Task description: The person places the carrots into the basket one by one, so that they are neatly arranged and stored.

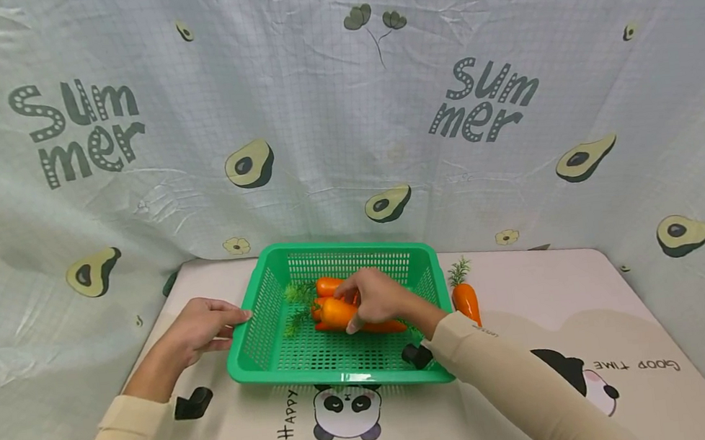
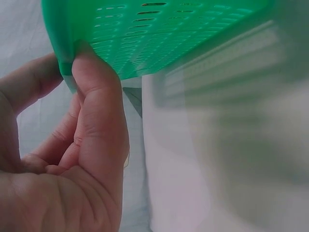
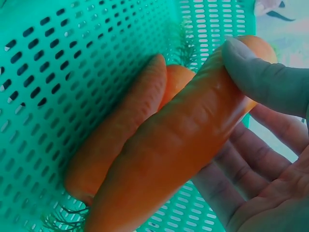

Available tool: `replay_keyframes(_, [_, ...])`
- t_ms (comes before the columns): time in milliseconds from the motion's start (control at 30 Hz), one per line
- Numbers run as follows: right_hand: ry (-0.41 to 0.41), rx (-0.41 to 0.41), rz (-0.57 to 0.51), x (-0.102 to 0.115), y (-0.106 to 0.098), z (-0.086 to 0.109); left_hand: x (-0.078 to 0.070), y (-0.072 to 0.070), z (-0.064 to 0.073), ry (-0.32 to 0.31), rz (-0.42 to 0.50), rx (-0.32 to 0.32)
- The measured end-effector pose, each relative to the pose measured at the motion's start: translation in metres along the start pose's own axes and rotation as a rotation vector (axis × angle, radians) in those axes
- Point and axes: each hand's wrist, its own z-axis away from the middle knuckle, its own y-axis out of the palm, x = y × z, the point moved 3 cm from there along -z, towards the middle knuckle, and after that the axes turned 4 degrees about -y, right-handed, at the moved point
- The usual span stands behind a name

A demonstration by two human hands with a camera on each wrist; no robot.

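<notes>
A green plastic basket (image 1: 292, 378) with slotted walls stands on the table. My left hand (image 1: 201, 328) pinches its left rim between thumb and fingers; the left wrist view shows the thumb on the basket wall (image 2: 140, 29). Inside the basket, my right hand (image 1: 377, 297) grips an orange carrot (image 3: 169, 145), thumb on top and fingers beneath. More carrots lie around it, one at the back (image 1: 329, 286) and a redder one (image 1: 386, 326) in front, partly hidden. Green leafy tops (image 1: 299, 320) show at the left.
Outside the basket, right of it, another carrot (image 1: 466, 300) with a leafy top lies on the printed white tabletop (image 1: 529, 280). A patterned curtain (image 1: 318, 144) hangs close behind the basket and along both sides. Small black devices (image 1: 193, 403) sit at the wrists.
</notes>
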Motion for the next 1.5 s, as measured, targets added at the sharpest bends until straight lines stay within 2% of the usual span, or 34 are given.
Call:
replay_keyframes(167, [-0.008,0.011,0.017,-0.002,0.005,-0.002,-0.001,0.0,0.0,-0.009,-0.01,-0.003])
replay_keyframes(900, [0.053,0.049,0.048,-0.003,0.013,-0.012,0.0,0.0,0.001,-0.025,-0.004,-0.017])
replay_keyframes(1500, [0.031,0.09,0.072,-0.005,0.015,-0.015,0.0,0.0,0.0,-0.021,0.014,-0.015])
